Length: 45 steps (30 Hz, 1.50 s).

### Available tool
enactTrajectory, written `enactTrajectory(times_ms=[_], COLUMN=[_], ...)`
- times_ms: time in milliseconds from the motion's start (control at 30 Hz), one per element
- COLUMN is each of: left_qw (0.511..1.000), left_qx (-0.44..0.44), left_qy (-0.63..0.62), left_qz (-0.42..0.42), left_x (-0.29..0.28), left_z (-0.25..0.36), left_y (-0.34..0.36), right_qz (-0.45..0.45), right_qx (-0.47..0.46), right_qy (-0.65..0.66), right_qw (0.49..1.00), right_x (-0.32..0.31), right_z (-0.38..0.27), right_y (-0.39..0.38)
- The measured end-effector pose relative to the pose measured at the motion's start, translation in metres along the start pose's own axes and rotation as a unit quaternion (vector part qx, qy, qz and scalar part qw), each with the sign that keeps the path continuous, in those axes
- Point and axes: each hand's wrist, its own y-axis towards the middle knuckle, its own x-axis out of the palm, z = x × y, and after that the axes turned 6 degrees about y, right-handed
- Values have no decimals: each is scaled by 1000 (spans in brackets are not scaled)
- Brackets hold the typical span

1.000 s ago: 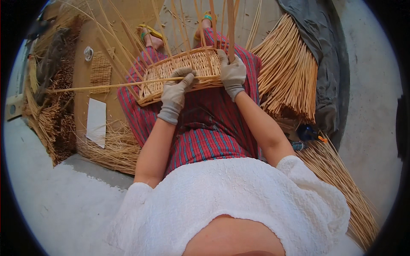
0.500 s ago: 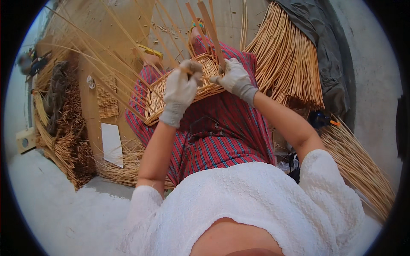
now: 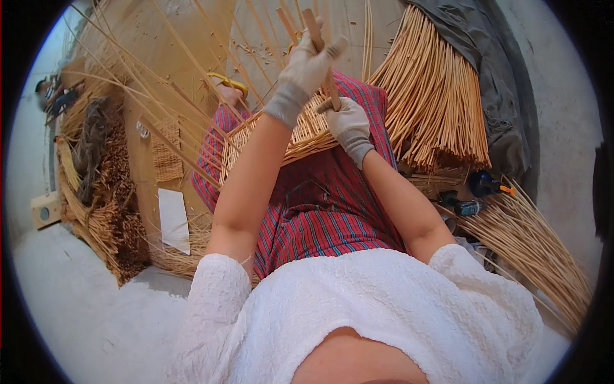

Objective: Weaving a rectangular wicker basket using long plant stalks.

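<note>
A half-woven wicker basket [image 3: 311, 142] rests across my lap on the red striped cloth [image 3: 320, 192]. Long thin stakes fan up from its far and left sides. At its right corner a thick flat wooden stake [image 3: 332, 89] stands up, leaning slightly left. My left hand [image 3: 306, 67], in a pale knitted glove, is wrapped around the upper part of this stake, somewhat blurred. My gloved right hand [image 3: 350, 123] is closed at the stake's foot, on the basket's right corner; its fingertips are partly hidden.
Bundled peeled canes [image 3: 435, 89] lie at the right under a dark cloth [image 3: 495, 96], with more canes [image 3: 531, 237] and a dark power tool [image 3: 483, 184] nearer. Brown sticks [image 3: 115, 198], a woven panel [image 3: 167, 148] and a white sheet [image 3: 173, 221] are on the left.
My left hand has moved from the basket's edge up and right, onto the thick wooden stake. My right hand stays at the basket's right corner.
</note>
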Motion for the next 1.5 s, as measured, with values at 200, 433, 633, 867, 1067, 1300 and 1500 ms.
enactTrajectory(times_ms=[200, 433, 633, 867, 1067, 1300, 1500], left_qw=[957, 944, 896, 900, 941, 941, 911], left_qx=[27, 29, 20, 18, 1, 36, -75], left_qy=[53, 261, 392, 372, 272, 287, 381], left_qz=[282, 198, 207, 226, 199, 176, 137], left_x=[-42, 17, 21, 22, 23, 27, 21], left_z=[-10, -93, -122, -126, -124, -113, -100], left_y=[-138, -219, -215, -214, -209, -204, -207], right_qz=[-23, -119, 6, -12, 42, 93, 68], right_qx=[-8, -152, -51, -128, -202, -234, -330], right_qy=[-111, -89, 144, 85, -19, -2, 197], right_qw=[994, 977, 988, 988, 978, 968, 921], right_x=[2, -16, 22, 28, 32, 25, -31], right_z=[17, -41, -59, -35, -28, -41, 4], right_y=[10, 27, 38, 39, 48, 29, 38])
